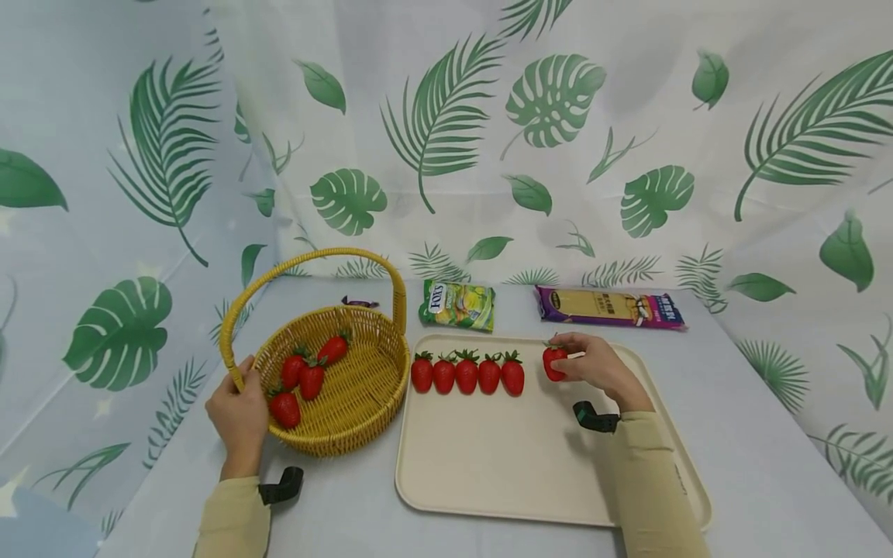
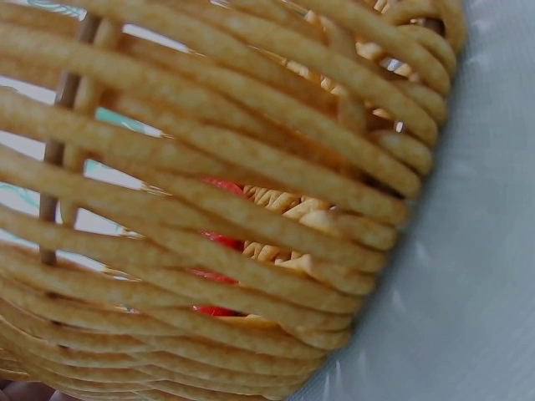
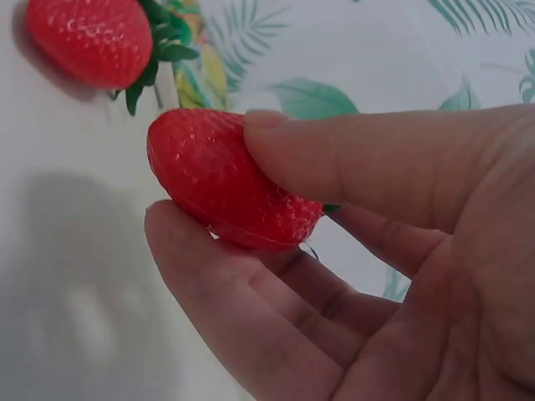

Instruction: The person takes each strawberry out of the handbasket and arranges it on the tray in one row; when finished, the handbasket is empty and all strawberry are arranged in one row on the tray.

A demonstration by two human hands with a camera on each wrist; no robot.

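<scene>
Between thumb and fingers, my right hand (image 1: 593, 363) pinches a red strawberry (image 3: 226, 180) with green leaves, over the upper right part of the beige tray (image 1: 502, 465). Several strawberries (image 1: 467, 373) lie side by side in a row along the tray's upper left, leaves pointing away from me. My left hand (image 1: 240, 411) grips the left rim of the yellow wicker basket (image 1: 356, 442), by the foot of its tall arched handle. Inside the basket, several more strawberries (image 1: 312, 380) are gathered on the left side. In the left wrist view the basket's weave (image 2: 209, 109) hides most of that hand.
Behind the tray lie a green snack bag (image 1: 457, 305) and, farther right, a long purple and gold packet (image 1: 610, 307). A small purple wrapped candy (image 1: 360, 301) sits behind the basket. A leaf-patterned white curtain (image 1: 446, 155) closes off the back and sides.
</scene>
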